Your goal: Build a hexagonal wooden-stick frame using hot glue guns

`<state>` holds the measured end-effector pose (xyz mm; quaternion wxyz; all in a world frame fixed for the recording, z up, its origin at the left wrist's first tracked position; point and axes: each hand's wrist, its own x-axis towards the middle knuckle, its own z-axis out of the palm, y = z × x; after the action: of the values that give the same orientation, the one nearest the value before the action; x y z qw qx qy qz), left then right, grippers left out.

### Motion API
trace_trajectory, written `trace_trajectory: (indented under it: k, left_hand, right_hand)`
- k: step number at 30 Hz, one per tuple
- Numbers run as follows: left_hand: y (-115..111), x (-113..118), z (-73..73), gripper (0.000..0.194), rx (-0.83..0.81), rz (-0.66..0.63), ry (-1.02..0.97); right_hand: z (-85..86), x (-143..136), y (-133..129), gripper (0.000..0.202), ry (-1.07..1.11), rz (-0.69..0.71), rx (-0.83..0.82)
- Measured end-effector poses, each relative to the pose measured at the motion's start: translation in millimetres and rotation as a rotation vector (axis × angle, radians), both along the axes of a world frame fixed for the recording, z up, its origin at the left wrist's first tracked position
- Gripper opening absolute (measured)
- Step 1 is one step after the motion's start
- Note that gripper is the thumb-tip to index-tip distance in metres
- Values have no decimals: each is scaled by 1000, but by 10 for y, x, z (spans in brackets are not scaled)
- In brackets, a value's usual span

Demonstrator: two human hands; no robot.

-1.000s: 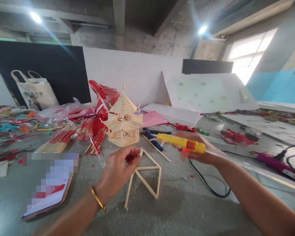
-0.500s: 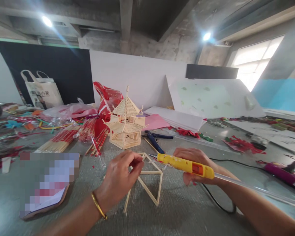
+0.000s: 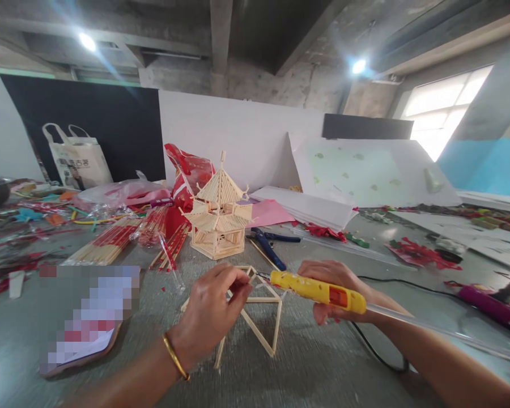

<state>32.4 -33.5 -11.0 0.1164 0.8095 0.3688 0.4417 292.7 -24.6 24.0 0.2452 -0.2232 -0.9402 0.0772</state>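
A frame of thin wooden sticks (image 3: 259,334) stands on the grey table in front of me. My left hand (image 3: 215,311), with a gold bangle at the wrist, pinches the frame near its top; the fingers hide the exact spot. My right hand (image 3: 340,289) is closed around a yellow glue gun (image 3: 318,290) with a clear glue stick in its back end. The gun's metal tip meets or nearly meets the top corner of the frame, close to my left fingertips. Behind the frame sits a small stick pavilion (image 3: 219,221) with a two-tiered roof.
Blue pliers (image 3: 270,246) lie right of the pavilion. Bundled sticks (image 3: 106,238) and a phone (image 3: 93,317) are on the left. A black cord (image 3: 376,351) runs below my right arm toward a purple power strip (image 3: 488,303). White sheets (image 3: 310,207) lie behind.
The glue gun's tip has shifted slightly left and down, closer to the frame's top corner. My left hand keeps its pinch. The whole view has shifted a little.
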Motion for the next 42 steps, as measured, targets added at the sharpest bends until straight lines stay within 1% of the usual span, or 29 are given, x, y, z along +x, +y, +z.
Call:
trace_trajectory:
  k: [8,13,20,24,30,34,36,38,40,42]
  left_hand:
    - [13,12,-55,6,6,11,1]
    - [27,22,-72,7,44,9,-35]
    - [42,12,-76,6,48,2,-59]
    - [43,5,-86,6,45,0,-49]
    - [38,6,-85,6,40,8,-49]
    - [20,3,-51,7,29,21,-79]
    - [15,1,-28,6,-13,26,-114]
    - [22,-1,-9,7,-107,28,-173]
    - [47,-2,7,9,-258,13,-269]
    - [87,-7,27,13,-419,-22,-408]
  right_hand:
    - [-38,27,21,50,26,11,-34]
    - [-61,18,43,51,82,36,2]
    - [-65,34,37,50,63,9,-3]
    - [-72,42,33,48,53,18,-10]
    - [-51,35,24,50,-5,4,38]
    - [-78,46,48,51,-24,-16,57]
    - [-105,54,71,49,-14,-17,89]
    - [-127,63,91,48,4,-35,118]
    - [-137,70,100,48,23,-72,129]
    - [-137,72,100,50,36,-101,139]
